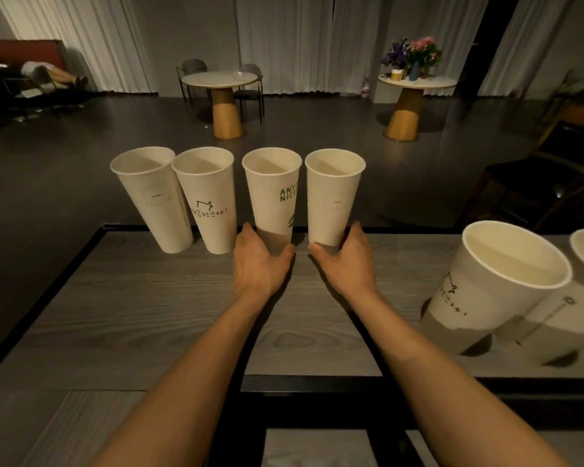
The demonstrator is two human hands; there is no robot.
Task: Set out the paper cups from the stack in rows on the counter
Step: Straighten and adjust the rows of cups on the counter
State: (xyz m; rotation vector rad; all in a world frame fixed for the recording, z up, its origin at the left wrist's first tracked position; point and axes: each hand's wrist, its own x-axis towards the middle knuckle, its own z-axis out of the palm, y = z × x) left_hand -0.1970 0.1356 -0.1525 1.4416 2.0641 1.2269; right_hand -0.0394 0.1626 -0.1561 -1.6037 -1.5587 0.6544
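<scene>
Four paper cups in a row at the counter's [149, 298] far edge. My left hand [258, 261] grips the base of the green-lettered cup [272, 190]; my right hand [346, 261] grips the plain cup [332, 193] beside it. Cup stack [496, 281] near right.

White paper cups [332, 197], 1 green-lettered; grey wood-grain counter [169, 298], black-edged.

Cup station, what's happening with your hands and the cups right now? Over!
Left hand gripping third cup; right hand gripping fourth cup. Four cups lined along counter far edge. Nothing blocking; cup stack waits right.
</scene>
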